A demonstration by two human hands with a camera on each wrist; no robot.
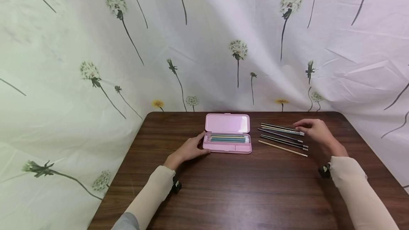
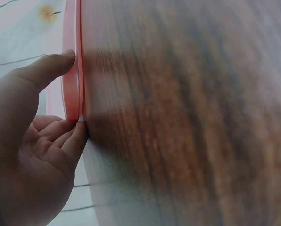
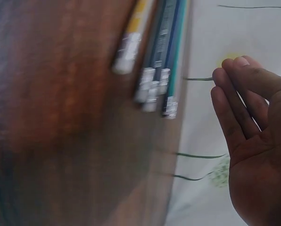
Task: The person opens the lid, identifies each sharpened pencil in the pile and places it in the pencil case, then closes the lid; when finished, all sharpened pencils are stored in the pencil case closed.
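Observation:
A pink pencil case (image 1: 220, 147) lies with its lid (image 1: 227, 123) tipped back. Several pencils, teal ones among them (image 1: 227, 140), fill its rear compartment. My left hand (image 1: 188, 149) grips the case's left end; the left wrist view shows the thumb on its side and the fingers (image 2: 73, 139) at the corner. To the right, several loose pencils lie spread out, with a plain wooden pencil (image 1: 282, 148) nearest me and dark pencils (image 1: 283, 142) behind it. Over the eraser ends of the farthest ones hovers my right hand (image 1: 317, 133), thumb and fingertips close together, nothing seen between them.
The dark wooden table (image 1: 236, 187) ends just behind the case and pencils. A white curtain (image 1: 204, 63) printed with dandelions hangs behind it. Dark wrist cameras (image 1: 176, 185) sit under both forearms.

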